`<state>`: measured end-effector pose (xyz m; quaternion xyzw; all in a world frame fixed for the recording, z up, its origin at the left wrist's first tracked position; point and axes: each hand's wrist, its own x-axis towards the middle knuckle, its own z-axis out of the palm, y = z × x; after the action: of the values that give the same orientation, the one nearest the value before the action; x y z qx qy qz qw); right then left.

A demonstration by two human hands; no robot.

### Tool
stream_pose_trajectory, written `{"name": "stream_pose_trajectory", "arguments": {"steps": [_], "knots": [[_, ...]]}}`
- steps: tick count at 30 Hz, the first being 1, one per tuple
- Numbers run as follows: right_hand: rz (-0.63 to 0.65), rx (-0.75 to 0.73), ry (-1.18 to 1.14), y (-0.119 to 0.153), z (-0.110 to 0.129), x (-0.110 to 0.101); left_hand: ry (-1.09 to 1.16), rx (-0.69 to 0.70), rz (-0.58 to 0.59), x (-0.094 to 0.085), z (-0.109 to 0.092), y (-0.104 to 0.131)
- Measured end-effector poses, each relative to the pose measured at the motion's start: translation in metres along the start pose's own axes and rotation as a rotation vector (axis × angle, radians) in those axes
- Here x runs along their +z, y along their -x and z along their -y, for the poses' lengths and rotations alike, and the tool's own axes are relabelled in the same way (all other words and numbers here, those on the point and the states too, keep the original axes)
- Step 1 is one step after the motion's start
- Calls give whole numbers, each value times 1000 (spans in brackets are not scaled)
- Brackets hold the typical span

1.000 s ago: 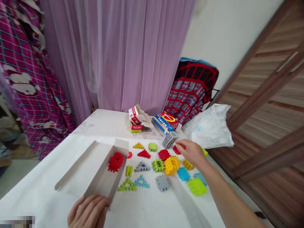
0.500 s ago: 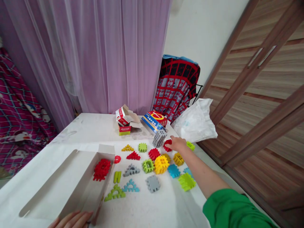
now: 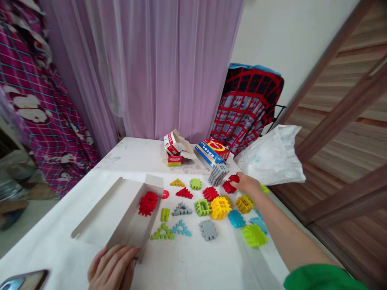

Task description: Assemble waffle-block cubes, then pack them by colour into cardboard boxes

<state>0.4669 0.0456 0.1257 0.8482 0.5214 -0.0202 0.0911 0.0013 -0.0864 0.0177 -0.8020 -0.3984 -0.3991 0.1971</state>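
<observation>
We note the right hand [image 3: 249, 184] at the red blocks [image 3: 231, 184] toward the far right of the spread; thumb and finger pinch their right edge. The gray stack [image 3: 218, 175] leans just left of them. The left hand [image 3: 111, 266] lies over the near end of an open white box [image 3: 130, 226]; its fingers bend over the edge, but whether they clamp it we cannot tell. Inside that box, toward the far end, we record red pieces [image 3: 148, 203]. The yellow block [image 3: 220, 208] and flat gray block [image 3: 208, 230] lie nearer us on the counter [image 3: 181, 266].

Labels: the blue box [image 3: 208, 156] bears a row of large white Chinese characters, too soft for us to transcribe with confidence. Beside it, the red box [image 3: 224, 152] shows a yellow oval with lettering we cannot resolve. The red-and-white carton [image 3: 172, 144], flaps open, has characters along its side; it sits tilted upon a red and yellow-green box [image 3: 174, 159] with a small pale line of print, illegible. The white bag [image 3: 269, 159] carries faint bluish marks, unreadable.
</observation>
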Motion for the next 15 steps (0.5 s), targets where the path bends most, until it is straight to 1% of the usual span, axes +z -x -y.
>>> {"name": "stream_pose_trajectory", "arguments": {"steps": [3,5,6,8,9,11,13,15], "knots": [[-83,-59,-69,15,-4,-15,12,-80,-3,-6,-10,-5],[-122,-135,-139,34,3,-27,33,-171,-33,-7,-17,-5],[-134,-187,-183,47,12,-34,44,-222,-53,-7,-20,-4],[-138,-322,-268,78,37,-49,62,-311,-86,-5,-25,-3],[-128,-379,-298,94,54,-55,68,-342,-97,-5,-27,-2],[-118,-544,-338,126,93,-64,75,-388,-105,-3,-29,0],[-82,-698,-329,151,134,-67,65,-427,-104,-1,-30,2],[-52,-842,-317,168,170,-63,49,-467,-86,0,-30,4]]}}
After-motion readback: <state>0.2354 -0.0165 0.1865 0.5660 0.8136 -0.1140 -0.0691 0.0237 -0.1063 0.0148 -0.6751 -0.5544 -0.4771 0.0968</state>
